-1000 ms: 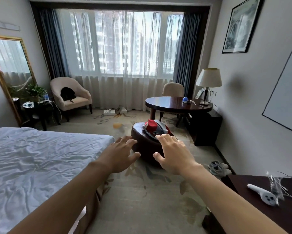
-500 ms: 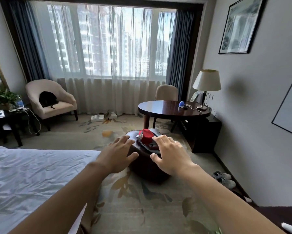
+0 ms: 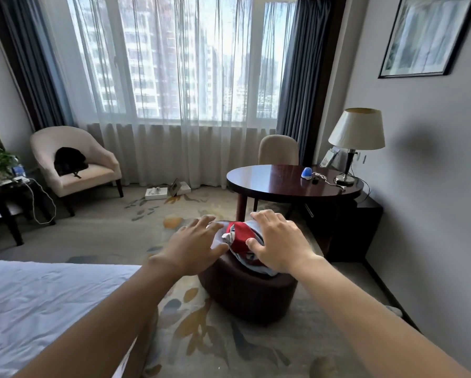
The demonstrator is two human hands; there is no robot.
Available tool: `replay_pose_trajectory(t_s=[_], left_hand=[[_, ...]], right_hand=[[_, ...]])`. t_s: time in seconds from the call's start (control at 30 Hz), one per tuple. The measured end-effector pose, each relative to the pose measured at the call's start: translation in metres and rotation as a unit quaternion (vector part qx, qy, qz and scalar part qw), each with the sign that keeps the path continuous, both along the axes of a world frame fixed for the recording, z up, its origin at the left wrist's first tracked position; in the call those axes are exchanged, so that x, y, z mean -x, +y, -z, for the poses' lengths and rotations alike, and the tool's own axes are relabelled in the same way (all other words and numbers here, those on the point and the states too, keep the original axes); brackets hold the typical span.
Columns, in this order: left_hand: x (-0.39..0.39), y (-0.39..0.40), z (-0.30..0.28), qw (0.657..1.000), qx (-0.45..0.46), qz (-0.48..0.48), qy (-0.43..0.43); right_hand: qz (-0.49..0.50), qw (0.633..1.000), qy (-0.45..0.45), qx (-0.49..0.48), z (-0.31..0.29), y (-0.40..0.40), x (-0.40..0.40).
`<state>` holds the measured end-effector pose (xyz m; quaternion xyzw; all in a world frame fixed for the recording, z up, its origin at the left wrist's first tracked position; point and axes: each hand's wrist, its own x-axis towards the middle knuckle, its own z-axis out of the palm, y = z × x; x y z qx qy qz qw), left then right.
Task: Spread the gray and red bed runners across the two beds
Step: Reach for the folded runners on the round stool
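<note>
The gray and red bed runners (image 3: 241, 237) lie in a crumpled bundle on top of a dark round ottoman (image 3: 249, 291) in the middle of the room. My left hand (image 3: 194, 245) reaches to the bundle's left side with fingers spread, holding nothing. My right hand (image 3: 279, 242) is over the bundle's right side, fingers apart, its thumb touching the red fabric. Much of the bundle is hidden behind my hands. A bed with a white sheet (image 3: 38, 306) fills the lower left. No second bed is in view.
A round dark wooden table (image 3: 280, 182) with a lamp (image 3: 357, 137) and a chair (image 3: 279, 150) stands just behind the ottoman. A beige armchair (image 3: 76, 165) sits by the curtained window. A small black side table (image 3: 5, 203) with a plant is at far left. Patterned carpet surrounds the ottoman.
I have walked closer to the ottoman and the view has turned right. Both hands have advanced to the bundle; the right thumb now touches the fabric.
</note>
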<state>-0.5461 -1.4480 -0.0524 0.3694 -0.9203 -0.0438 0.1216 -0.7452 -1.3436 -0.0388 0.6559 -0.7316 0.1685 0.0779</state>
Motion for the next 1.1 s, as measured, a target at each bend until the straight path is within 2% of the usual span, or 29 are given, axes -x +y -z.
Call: replay_pose_trajectory(t_s=[0.2,0.43,0.67,1.1], left_hand=[[0.039,-0.081,-0.001,1.000,-0.005,-0.009,0.006],[0.080,-0.206,0.025,1.000,-0.020,-0.006,-0.001],[0.134,-0.345,0.033,0.999,-0.024,0.021,-0.001],[0.266,-0.521,0.057,0.997,-0.049,0.057,-0.015]], right_hand=[[-0.007,1.000,-0.012,-0.014,0.006,-0.085,0.043],[-0.017,1.000,-0.002,-0.026,0.031,-0.206,0.078],[0.022,0.998,0.001,-0.053,0.049,-0.326,0.125],[0.060,0.995,-0.013,-0.081,0.074,-0.500,0.247]])
